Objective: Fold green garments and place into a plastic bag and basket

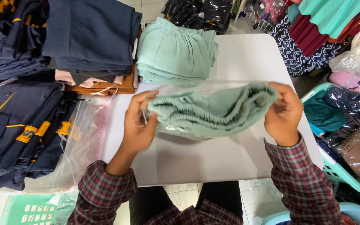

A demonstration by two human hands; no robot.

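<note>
1. folded mint-green garment (213,110) sits partly inside a clear plastic bag (213,85), held up just above the white worktop (246,54), in front of the person.
2. left hand (140,121) is closed on the garment's left end, thumb on top and fingers curled under, with the film caught in the grip.
3. right hand (283,112) pinches the garment's right end together with the bag's edge, fingers tight on the gathered waistband.
4. judging by the ruffled elastic and the sag between the hands, the garment looks light, soft and limp; it will likely droop unless supported at both ends.
5. the bag looks thin and slick, so cloth and film are best held together at the ends, where the hands now are.
6. beyond the garment, a stack of matching mint garments (176,52) lies on the worktop.
7. left of the garment are piles of dark navy clothes (88,33) and more empty clear bags (84,137).
8. right of the garment, a teal basket (346,175) holds bagged clothes.
</note>
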